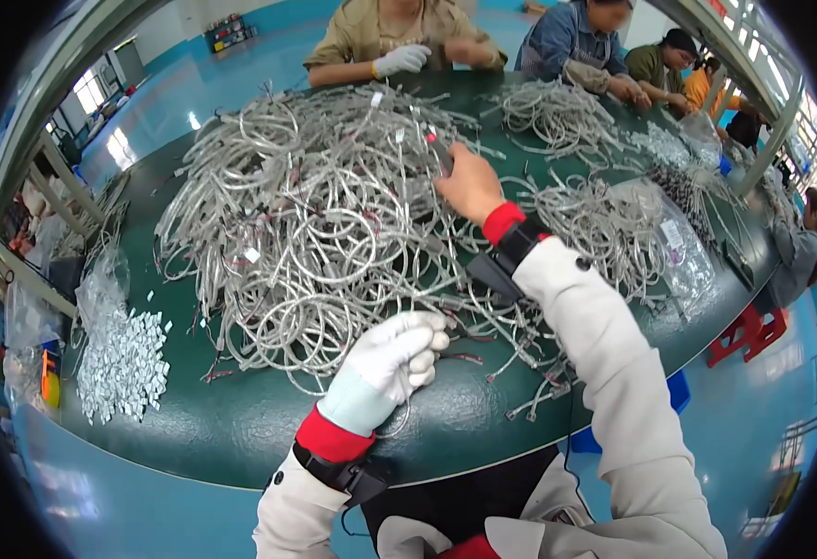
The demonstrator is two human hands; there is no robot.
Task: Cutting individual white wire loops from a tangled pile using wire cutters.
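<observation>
A large heap of clear-sheathed silvery cables (pixel 334 242), with thin red and black wire ends, covers the middle of the table. At the heap's near edge my left hand (pixel 394 359), in a white glove, has its fingers curled closed round a cable (pixel 402 424), part of which loops out below the glove. What lies inside the fingers is mostly hidden. My bare right hand (pixel 472 184) reaches over the heap's right side. It grips a slim dark tool (pixel 441 154) with a red tip, pointing away from me above the cables; its exact kind is unclear.
On the green table (pixel 268 424), small white pieces (pixel 127 368) lie piled at the left. More cable bundles (pixel 595 224) and a clear plastic bag (pixel 688 261) are at the right. Several people work along the far side, one with a gloved hand (pixel 402 61). Red stools (pixel 748 333) stand beyond the table.
</observation>
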